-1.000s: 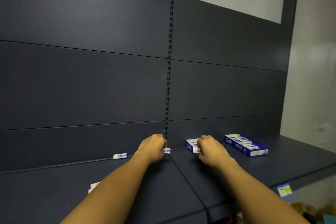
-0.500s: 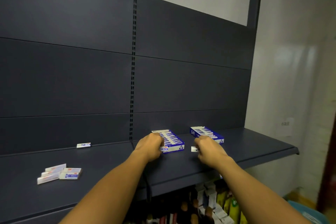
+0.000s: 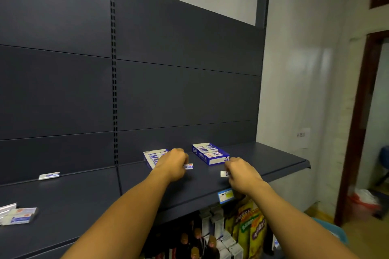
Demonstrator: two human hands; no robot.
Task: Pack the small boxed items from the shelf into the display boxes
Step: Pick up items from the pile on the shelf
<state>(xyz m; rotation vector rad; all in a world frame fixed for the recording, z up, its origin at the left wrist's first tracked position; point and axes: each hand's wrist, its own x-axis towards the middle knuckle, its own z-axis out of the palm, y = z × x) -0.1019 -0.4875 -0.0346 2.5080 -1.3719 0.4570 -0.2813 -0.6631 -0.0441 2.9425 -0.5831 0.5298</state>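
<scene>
Left hand (image 3: 171,164) pinches an item (image 3: 188,166), right hand (image 3: 240,172) pinches another (image 3: 224,173) (both curled tight), each just short of a display box (image 3: 210,154), probably ready to slot in; spare items (image 3: 49,175) lie far left of the fingers

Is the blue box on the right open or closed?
Open: the right box has no lid over it, and rows of small items show inside.

Dark slate-grey shelf (image 3: 263,160) and back panels (image 3: 179,90), 2 blue-and-white display boxes (image 3: 210,154) with striped blue-white contents, white small boxed items (image 3: 49,175) with blue and red print, blue-yellow price tag (image 3: 225,195), pale wall (image 3: 305,59), dark red-brown door frame (image 3: 357,122)
</scene>
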